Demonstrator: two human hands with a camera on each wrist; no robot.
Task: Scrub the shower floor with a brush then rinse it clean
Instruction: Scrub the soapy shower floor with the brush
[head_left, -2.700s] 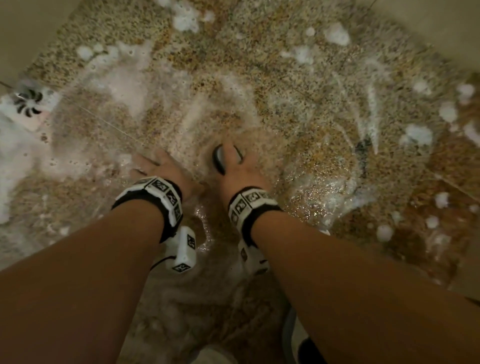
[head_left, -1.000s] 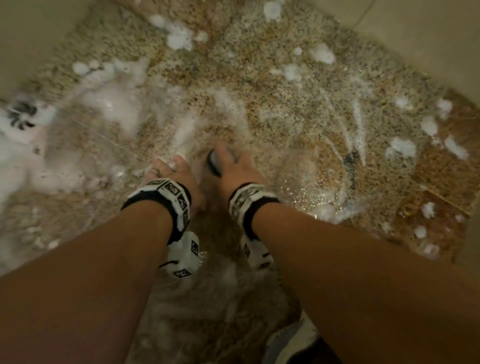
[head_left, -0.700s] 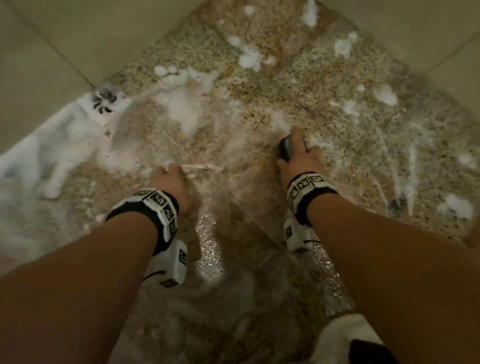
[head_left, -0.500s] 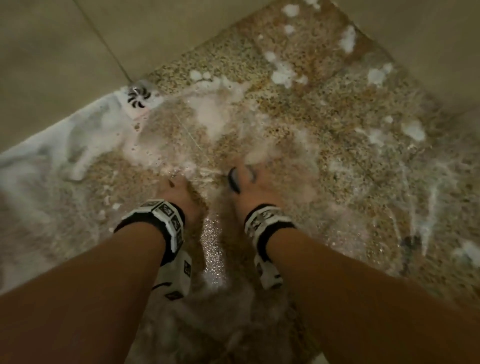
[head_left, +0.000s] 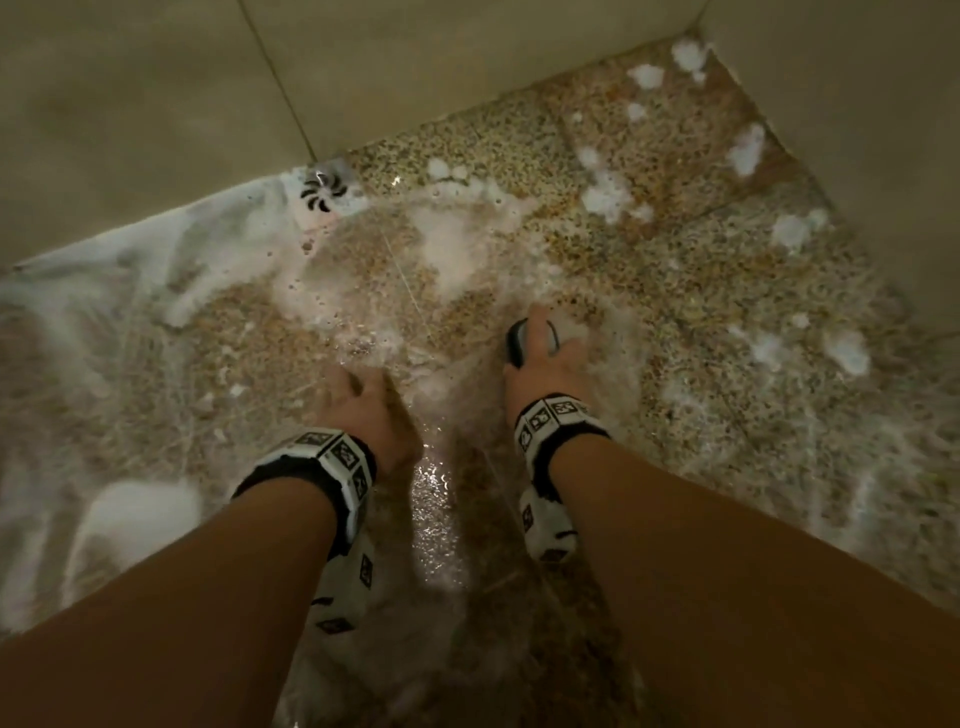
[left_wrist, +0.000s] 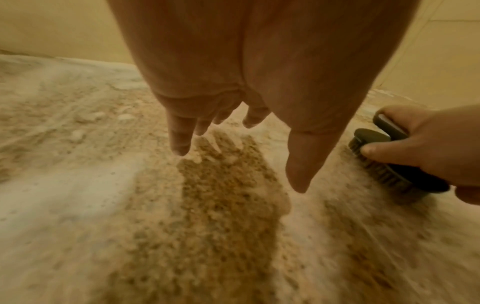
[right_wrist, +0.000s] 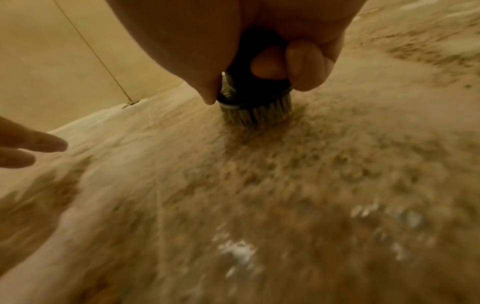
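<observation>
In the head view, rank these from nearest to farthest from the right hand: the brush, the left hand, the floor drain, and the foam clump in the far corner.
1. brush, gripped in the right hand.
2. left hand, beside it to the left, holding nothing.
3. floor drain, farther left, by the wall.
4. foam clump, in the far corner where the walls meet.

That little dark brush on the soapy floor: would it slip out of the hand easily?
Probably somewhat slippery: foam and water cover the floor. Yet the right hand wraps the brush, which likely steadies it. Its bristles look stiff and stand upright.
</observation>
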